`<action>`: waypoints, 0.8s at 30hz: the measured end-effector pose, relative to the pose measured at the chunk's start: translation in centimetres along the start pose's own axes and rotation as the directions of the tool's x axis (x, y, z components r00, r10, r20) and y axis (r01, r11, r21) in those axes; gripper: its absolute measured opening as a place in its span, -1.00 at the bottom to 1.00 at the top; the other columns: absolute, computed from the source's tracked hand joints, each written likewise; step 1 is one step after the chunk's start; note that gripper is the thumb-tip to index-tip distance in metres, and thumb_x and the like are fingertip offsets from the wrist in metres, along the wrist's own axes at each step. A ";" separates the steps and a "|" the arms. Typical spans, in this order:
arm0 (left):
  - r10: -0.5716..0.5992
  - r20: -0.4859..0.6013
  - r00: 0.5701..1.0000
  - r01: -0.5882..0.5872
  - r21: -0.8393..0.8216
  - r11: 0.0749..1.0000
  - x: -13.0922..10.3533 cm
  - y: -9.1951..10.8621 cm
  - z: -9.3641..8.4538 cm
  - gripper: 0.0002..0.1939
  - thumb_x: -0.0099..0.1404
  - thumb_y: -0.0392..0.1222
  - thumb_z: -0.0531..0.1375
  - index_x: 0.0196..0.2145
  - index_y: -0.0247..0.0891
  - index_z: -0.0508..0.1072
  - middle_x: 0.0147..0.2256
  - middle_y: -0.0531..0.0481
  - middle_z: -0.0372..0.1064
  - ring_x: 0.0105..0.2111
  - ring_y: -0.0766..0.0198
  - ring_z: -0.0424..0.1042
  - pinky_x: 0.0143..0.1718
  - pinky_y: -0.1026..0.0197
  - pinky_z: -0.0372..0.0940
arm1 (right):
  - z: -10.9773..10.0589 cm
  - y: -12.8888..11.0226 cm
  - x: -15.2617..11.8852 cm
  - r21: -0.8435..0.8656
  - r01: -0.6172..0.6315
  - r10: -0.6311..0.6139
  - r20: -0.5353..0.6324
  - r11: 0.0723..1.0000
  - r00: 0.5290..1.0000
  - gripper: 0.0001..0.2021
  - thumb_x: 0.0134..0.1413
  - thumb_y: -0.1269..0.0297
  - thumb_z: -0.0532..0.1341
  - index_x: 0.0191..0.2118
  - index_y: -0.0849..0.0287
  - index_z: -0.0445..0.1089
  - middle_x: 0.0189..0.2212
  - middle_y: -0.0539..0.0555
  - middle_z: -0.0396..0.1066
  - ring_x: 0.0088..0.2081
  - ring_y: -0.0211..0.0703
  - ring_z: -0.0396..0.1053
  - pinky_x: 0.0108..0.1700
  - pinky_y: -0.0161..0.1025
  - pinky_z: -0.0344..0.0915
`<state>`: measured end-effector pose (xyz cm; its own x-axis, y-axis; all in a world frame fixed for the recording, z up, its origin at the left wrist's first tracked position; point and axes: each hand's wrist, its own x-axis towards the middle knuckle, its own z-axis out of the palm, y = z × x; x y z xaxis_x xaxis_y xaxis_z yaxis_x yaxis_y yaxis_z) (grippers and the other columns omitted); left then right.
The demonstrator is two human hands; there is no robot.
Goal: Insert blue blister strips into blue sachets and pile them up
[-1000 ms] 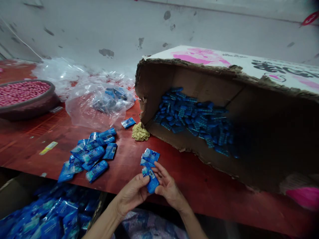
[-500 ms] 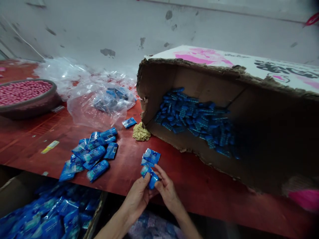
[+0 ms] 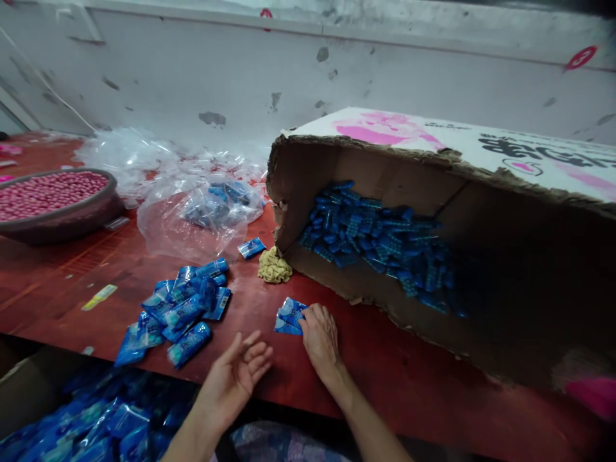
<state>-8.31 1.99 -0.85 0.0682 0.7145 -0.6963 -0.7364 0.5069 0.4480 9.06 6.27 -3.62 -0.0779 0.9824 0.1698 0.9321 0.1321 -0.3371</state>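
My left hand (image 3: 240,372) is open with its palm up and nothing in it, above the table's front edge. My right hand (image 3: 320,337) has its fingers curled at the right edge of some flat blue printed sleeves (image 3: 289,316), pinching one there; the fingertips are partly hidden. To the left of my left hand lies a loose pile of filled, shiny blue packets (image 3: 185,311). In the big cardboard box on its side (image 3: 327,277), a heap of small blue pieces (image 3: 375,234) is visible.
The red table (image 3: 250,295) carries a crumpled yellowish cloth (image 3: 274,265), a single blue packet (image 3: 251,248), a clear plastic bag (image 3: 163,224) with blue items inside and a bowl (image 3: 108,196) of pink beads. Below the front edge, many blue packets (image 3: 110,423) fill a container.
The blue packet held between both hands has left them, and one more lies on the pile. My left hand has moved left and opened; my right hand has reached forward to the flat sleeves.
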 end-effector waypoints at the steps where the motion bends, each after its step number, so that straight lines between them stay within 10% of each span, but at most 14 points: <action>1: -0.032 0.036 0.999 0.030 0.061 0.998 0.1 -1.0 0.4 -0.81 0.17 -0.24 0.10 -0.25 -0.37 0.36 -0.50 -0.07 0.47 -0.44 0.21 0.49 -0.33 0.17 0.36 | 0.2 0.0 0.0 -0.015 0.003 -0.003 -0.003 1.000 1.000 -0.84 0.10 0.45 0.06 -0.39 0.09 0.34 -0.37 0.09 0.36 -0.28 -0.08 0.27 -0.29 -0.21 0.13; 5: -0.041 0.116 0.992 0.016 0.209 0.978 0.8 -2.9 1.9 -0.84 0.14 -0.23 0.13 -0.30 -0.33 0.36 -0.54 -0.02 0.45 -0.50 0.24 0.46 -0.34 0.19 0.31 | 0.5 0.1 0.1 -0.030 0.014 -0.014 0.004 0.999 1.000 -0.85 0.10 0.44 0.07 -0.39 0.10 0.33 -0.37 0.06 0.37 -0.29 -0.10 0.27 -0.30 -0.22 0.11; 8: 0.192 0.113 0.975 -0.222 0.445 0.868 1.9 -2.3 2.4 -0.80 0.13 -0.14 0.12 -0.29 -0.28 0.35 -0.53 0.00 0.42 -0.52 0.22 0.43 -0.38 0.16 0.30 | 0.3 0.3 0.2 -0.043 0.013 -0.013 0.005 0.999 1.000 -0.91 0.10 0.39 0.10 -0.33 0.11 0.33 -0.35 0.06 0.38 -0.28 -0.10 0.28 -0.31 -0.22 0.10; 11: 0.589 0.331 0.737 -0.598 0.726 0.340 3.6 -1.2 2.4 -0.73 0.13 -0.11 0.12 -0.20 -0.23 0.38 -0.31 -0.10 0.43 -0.28 0.13 0.41 -0.19 0.08 0.24 | 0.3 0.2 0.3 -0.056 0.020 -0.020 0.001 0.998 1.000 -0.92 0.10 0.38 0.10 -0.33 0.11 0.33 -0.34 0.06 0.37 -0.28 -0.09 0.28 -0.31 -0.22 0.10; 14: 0.599 0.605 0.525 -0.610 0.758 -0.231 5.4 -0.9 2.2 -0.65 0.17 -0.15 0.06 -0.09 -0.27 0.36 -0.08 -0.22 0.35 -0.01 0.01 0.23 0.01 -0.03 0.07 | 0.4 0.2 0.2 -0.066 0.042 -0.042 -0.004 0.997 0.999 -0.89 0.12 0.40 0.08 -0.36 0.11 0.33 -0.37 0.06 0.36 -0.29 -0.10 0.27 -0.32 -0.23 0.08; 18: 0.459 0.693 0.556 -0.438 0.714 -0.547 6.8 -1.8 1.6 -0.59 0.17 -0.13 0.04 -0.03 -0.28 0.34 0.04 -0.26 0.25 0.08 -0.14 0.10 0.02 -0.19 -0.01 | 0.3 0.4 0.0 -0.066 0.100 -0.100 0.001 0.993 0.995 -0.83 0.13 0.43 0.05 -0.40 0.11 0.34 -0.39 0.05 0.36 -0.30 -0.12 0.26 -0.31 -0.24 0.07; 24: 0.449 0.701 0.553 -0.382 0.693 -0.611 6.5 -2.5 1.1 -0.61 0.20 -0.14 0.01 -0.03 -0.25 0.35 0.05 -0.25 0.24 0.07 -0.14 0.12 0.01 -0.21 -0.01 | 0.4 0.6 -0.3 -0.030 0.162 -0.163 -0.019 0.986 0.986 -0.83 0.14 0.42 0.04 -0.36 0.11 0.35 -0.39 0.05 0.35 -0.30 -0.13 0.23 -0.30 -0.24 0.05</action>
<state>-5.30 5.92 -5.86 0.1788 0.9614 0.2093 0.8907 -0.2485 0.3806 9.54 6.12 -4.25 -0.2219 0.9450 0.2403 0.9173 0.2858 -0.2771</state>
